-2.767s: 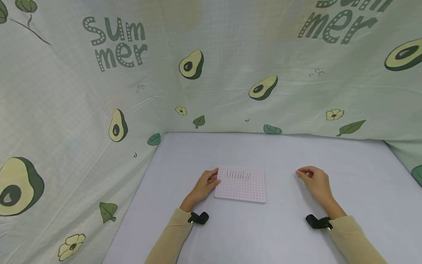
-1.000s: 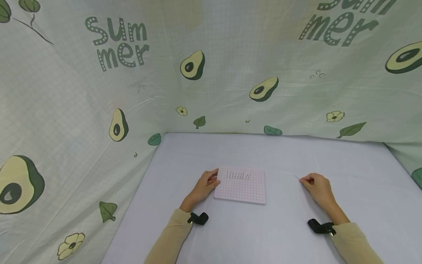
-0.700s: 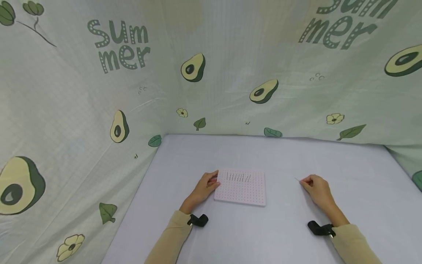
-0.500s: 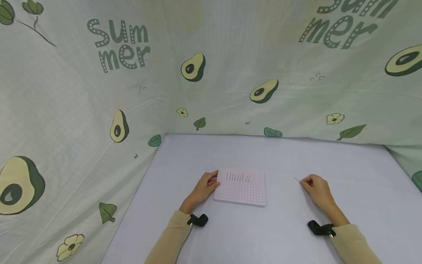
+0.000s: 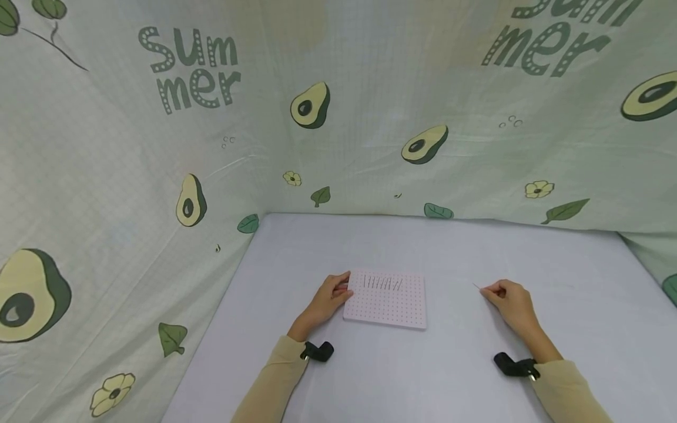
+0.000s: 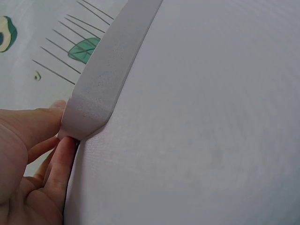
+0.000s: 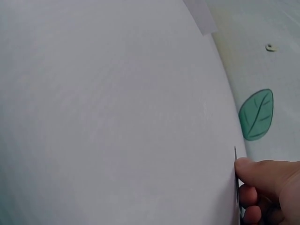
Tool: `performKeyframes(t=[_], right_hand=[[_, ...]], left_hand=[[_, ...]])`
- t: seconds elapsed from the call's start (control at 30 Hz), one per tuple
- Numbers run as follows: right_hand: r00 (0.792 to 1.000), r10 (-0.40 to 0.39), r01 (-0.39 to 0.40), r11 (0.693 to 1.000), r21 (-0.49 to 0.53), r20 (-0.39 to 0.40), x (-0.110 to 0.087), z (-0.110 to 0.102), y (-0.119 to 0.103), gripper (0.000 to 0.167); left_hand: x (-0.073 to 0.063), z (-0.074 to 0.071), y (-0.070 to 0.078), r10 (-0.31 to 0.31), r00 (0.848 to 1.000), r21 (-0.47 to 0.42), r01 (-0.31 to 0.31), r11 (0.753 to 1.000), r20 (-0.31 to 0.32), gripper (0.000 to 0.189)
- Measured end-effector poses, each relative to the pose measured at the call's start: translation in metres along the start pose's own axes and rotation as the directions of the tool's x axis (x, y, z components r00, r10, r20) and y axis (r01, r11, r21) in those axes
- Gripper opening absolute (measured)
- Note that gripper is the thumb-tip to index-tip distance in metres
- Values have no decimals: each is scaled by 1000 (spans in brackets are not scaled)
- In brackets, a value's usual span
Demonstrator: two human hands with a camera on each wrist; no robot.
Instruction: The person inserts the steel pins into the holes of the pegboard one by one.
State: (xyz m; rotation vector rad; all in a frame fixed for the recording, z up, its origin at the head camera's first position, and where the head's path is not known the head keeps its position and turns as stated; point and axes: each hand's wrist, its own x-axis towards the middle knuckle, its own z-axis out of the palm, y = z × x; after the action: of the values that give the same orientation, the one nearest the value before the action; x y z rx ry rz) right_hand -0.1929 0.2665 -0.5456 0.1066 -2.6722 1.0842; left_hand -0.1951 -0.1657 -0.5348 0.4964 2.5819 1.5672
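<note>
A pale pink pegboard (image 5: 385,308) with a grid of small holes lies on the table. Several thin metal pins (image 5: 374,282) stand in a row near its far edge, the rightmost ones leaning. My left hand (image 5: 321,302) grips the board's left edge; in the left wrist view the thumb (image 6: 35,123) and fingers sit at its corner. To the right of the board, my right hand (image 5: 510,301) pinches one thin pin (image 7: 236,178) between thumb and fingertips. Its tip sticks out past the fingers, pointing left and away in the head view.
A white cloth-covered table (image 5: 423,376) lies under both hands. Behind and to the left hangs a pale green curtain (image 5: 359,170) printed with avocados and leaves. Black wrist cameras (image 5: 319,351) are strapped over both sleeves. A gap of bare table separates the board from the right hand.
Compared with 2.8 s ago, my right hand has come slightly nearer to me, and the pin now shows beyond its fingertips. Over the last second both hands stay nearly still.
</note>
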Motion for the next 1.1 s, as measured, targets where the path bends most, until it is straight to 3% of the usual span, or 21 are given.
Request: performKeyframes(t=[0.07, 0.17, 0.43, 0.87, 0.97, 1.1], right_hand=[[1000, 8, -8, 1000, 4, 8, 0, 0, -1, 13], [1000, 3, -3, 1000, 1, 16, 1, 1, -3, 13], [999, -46, 46, 999, -3, 15, 3, 1, -7, 12], [998, -41, 40, 999, 27, 42, 6, -2, -2, 14], [998, -45, 43, 998, 52, 34, 5, -2, -2, 16], [998, -45, 41, 994, 100, 40, 4, -1, -5, 19]], left_hand=[[3, 2, -12, -1, 1000, 4, 1, 1000, -10, 54], [5, 2, -18, -3, 1000, -8, 3, 1000, -10, 55], [6, -1, -17, 9, 1000, -17, -9, 1000, 3, 55], [7, 1, -17, -10, 1000, -10, 10, 1000, -5, 56], [5, 2, -12, -4, 1000, -1, 4, 1000, -7, 55], [-1, -1, 8, -2, 1000, -7, 2, 1000, 6, 52]])
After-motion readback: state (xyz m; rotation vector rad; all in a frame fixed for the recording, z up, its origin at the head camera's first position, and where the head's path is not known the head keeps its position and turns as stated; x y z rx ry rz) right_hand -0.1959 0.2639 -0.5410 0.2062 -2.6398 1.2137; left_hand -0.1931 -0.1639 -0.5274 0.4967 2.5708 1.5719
